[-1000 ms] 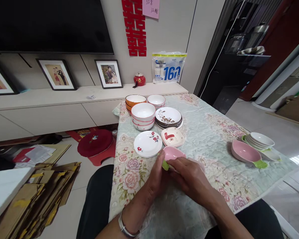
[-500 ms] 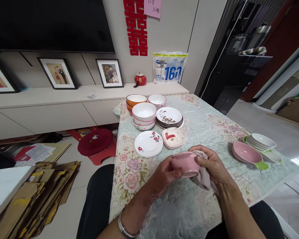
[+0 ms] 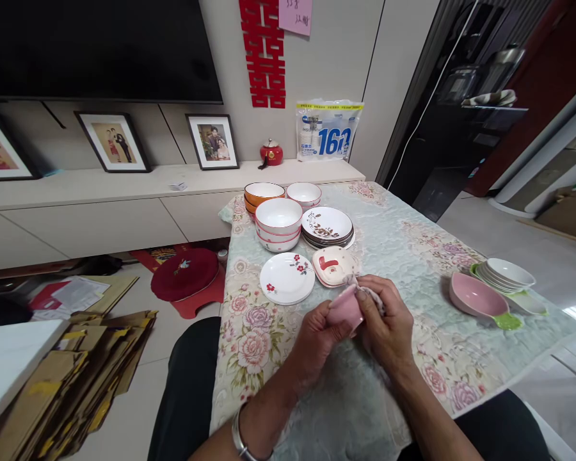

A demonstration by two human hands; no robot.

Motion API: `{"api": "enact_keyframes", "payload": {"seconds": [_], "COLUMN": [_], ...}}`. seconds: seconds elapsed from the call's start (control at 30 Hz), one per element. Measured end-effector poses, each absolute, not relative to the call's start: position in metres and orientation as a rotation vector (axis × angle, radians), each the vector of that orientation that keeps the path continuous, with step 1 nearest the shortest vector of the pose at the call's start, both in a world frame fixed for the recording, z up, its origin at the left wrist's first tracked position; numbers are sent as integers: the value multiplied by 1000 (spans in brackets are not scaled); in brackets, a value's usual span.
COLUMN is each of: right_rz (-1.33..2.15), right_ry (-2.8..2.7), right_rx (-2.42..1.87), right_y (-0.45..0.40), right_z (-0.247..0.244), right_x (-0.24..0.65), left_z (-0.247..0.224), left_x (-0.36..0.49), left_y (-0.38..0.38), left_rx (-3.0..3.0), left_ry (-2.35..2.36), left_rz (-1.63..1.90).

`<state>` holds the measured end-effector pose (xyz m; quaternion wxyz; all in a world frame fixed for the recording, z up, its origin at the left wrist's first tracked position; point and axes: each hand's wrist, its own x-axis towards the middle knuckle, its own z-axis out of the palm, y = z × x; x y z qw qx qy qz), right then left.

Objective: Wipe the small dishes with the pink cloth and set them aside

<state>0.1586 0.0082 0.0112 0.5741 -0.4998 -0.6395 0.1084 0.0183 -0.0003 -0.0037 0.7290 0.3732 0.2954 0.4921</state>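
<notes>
A pink bowl (image 3: 344, 310) is tilted above the near part of the table, its side toward me. My left hand (image 3: 319, 336) grips it from the left, thumb across its lower side. A greyish cloth (image 3: 375, 299) is bunched in my right hand (image 3: 388, 320), pressed against the bowl's right rim. Just beyond my hands lie squarish cream dishes (image 3: 333, 266) with a red pattern. White plates with red flowers (image 3: 287, 278) are stacked to their left.
White bowls (image 3: 278, 218), orange bowls (image 3: 264, 191) and brown-flowered plates (image 3: 327, 225) stand stacked at the back. A pink leaf-handled bowl (image 3: 477, 296) and small white bowls (image 3: 509, 274) sit at right. A red stool (image 3: 187, 275) and flattened cardboard (image 3: 91, 365) are left of the table.
My right hand with the cloth has moved left, closer to my left hand. The pink bowl has turned and now tilts more steeply.
</notes>
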Motion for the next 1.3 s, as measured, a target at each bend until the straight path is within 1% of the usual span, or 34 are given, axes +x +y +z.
{"api": "enact_keyframes", "payload": {"seconds": [0.13,0.33,0.43,0.57,0.63,0.77,0.83,0.93,1.07,1.13,1.3], "right_rz": [169,213,181,306,288,111,142,173,114,147,560], "right_ry": [-1721,-2061,-1970,-1671,-1617,-1819,-2015,-2128,-1952,-1806,-1474], "right_rx": [-1087,-854,-897,-1107,-1159,-1109,-999,-940,-1029,-1132,-1329], "right_y": [0,-5,4,14,13,0,-8,-13,-4,5,19], "right_z": [16,27,22,14,15,26,33,39,35,29,15], "right_x": [150,142,150,166,168,153,143,134,146,159,179], "left_z": [3,5,1,-4,-5,2,7,12,11,9,8], "left_x": [18,18,19,20,19,17,17,16,14,13,12], "left_y": [0,0,0,-1,-1,0,0,0,0,-1,-3], "left_rx": [620,696,702,739,767,823,915,1042,1061,1099,1247], "left_ry": [591,523,533,593,582,559,612,694,637,659,740], "left_rz": [1147,1187,1169,1139,1119,1106,1135,1169,1069,1014,949]}}
